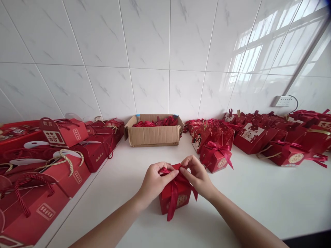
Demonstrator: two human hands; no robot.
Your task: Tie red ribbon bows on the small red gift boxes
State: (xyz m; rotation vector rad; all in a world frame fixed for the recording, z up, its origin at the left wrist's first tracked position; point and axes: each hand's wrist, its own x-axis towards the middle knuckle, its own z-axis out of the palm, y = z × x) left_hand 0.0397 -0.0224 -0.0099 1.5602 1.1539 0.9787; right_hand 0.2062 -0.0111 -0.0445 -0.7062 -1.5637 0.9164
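Observation:
A small red gift box (pixel 165 201) stands upright on the white table in front of me. A dark red satin ribbon (pixel 174 198) is tied on its top, with its tails hanging down the front and the right side. My left hand (pixel 159 177) pinches the ribbon at the left of the bow between thumb and fingers. On the other side, my right hand (pixel 195 174) has thumb and forefinger closed on the bow's right part. The fingertips of both hands nearly meet over the box top. Part of the bow is hidden behind my fingers.
A cardboard box (pixel 154 136) of red ribbons stands by the tiled wall. Larger red boxes with rope handles (pixel 49 206) crowd the left. A ribbon-tied box (pixel 217 158) sits right of my hands, before many more red boxes (pixel 281 136). A wall socket (pixel 283 101) is behind.

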